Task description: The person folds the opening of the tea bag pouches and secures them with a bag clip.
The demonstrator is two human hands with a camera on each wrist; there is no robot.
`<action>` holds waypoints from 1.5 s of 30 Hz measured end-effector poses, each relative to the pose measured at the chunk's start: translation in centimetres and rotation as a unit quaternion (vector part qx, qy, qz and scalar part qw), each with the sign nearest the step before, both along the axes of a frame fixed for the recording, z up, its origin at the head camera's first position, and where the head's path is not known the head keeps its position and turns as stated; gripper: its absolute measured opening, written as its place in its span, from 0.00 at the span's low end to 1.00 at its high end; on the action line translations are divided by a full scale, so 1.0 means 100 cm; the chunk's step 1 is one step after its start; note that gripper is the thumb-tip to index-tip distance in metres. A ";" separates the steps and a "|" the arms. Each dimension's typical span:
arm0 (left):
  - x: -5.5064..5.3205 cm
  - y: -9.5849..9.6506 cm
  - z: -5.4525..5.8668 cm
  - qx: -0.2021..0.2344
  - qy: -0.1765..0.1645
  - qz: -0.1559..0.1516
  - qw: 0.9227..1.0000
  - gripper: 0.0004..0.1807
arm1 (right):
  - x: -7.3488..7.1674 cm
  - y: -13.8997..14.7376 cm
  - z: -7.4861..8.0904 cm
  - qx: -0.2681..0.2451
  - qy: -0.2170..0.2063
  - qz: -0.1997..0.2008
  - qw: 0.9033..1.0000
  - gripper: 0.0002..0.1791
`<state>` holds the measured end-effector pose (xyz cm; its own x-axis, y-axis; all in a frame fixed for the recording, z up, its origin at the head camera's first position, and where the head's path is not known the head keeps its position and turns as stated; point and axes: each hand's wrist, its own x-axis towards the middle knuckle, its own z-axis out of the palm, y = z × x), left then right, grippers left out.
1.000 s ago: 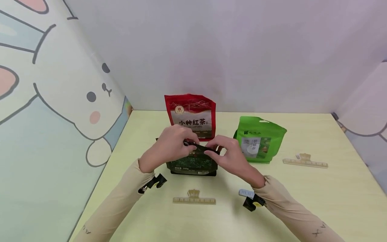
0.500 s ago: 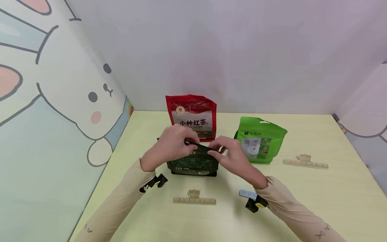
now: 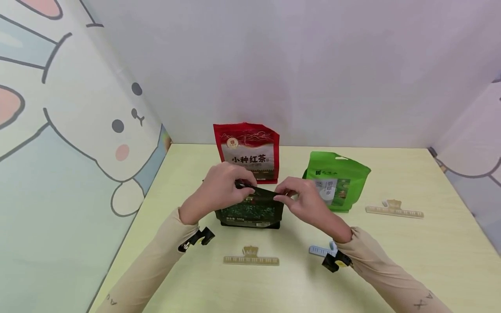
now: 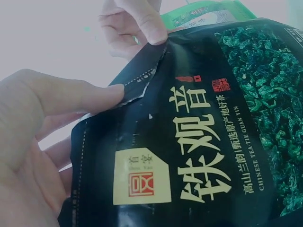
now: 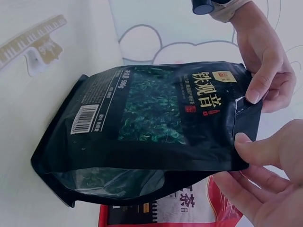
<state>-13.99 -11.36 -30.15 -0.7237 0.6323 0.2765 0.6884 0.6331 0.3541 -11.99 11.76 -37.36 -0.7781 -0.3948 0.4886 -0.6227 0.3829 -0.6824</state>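
Note:
A black tea bag (image 3: 248, 213) with a dark green leaf picture stands upright on the table. My left hand (image 3: 225, 184) pinches its top edge near the left, thumb in front. At the right end of that edge, my right hand (image 3: 309, 202) pinches the bag between thumb and fingers. The left wrist view shows part of the top folded over toward the front, with the left thumb (image 4: 102, 97) pressing the flap. In the right wrist view a clear side window (image 5: 118, 182) shows in the bag's gusset.
Behind stands a red tea bag (image 3: 250, 148), partly covered by the left hand. A green tea bag (image 3: 344, 178) stands to the right. A gold clip (image 3: 251, 260) lies in front, another gold clip (image 3: 394, 211) far right. The right forearm partly covers a blue clip (image 3: 321, 251).
My right hand has slid a little to the right along the bag's top edge, and more of the blue clip shows. The left hand stays nearly still, keeping its pinch.

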 end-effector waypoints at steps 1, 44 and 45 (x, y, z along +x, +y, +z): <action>0.000 0.000 0.000 0.000 0.002 0.000 1.000 0.04 | 0.000 0.001 0.000 0.002 -0.001 0.000 1.000 0.08; -0.001 -0.002 -0.003 0.001 0.010 -0.018 1.000 0.04 | 0.022 0.022 -0.006 0.008 -0.084 -0.040 0.996 0.11; -0.001 -0.002 -0.003 0.001 0.010 -0.018 1.000 0.04 | 0.023 0.022 -0.006 0.007 -0.085 -0.040 0.996 0.11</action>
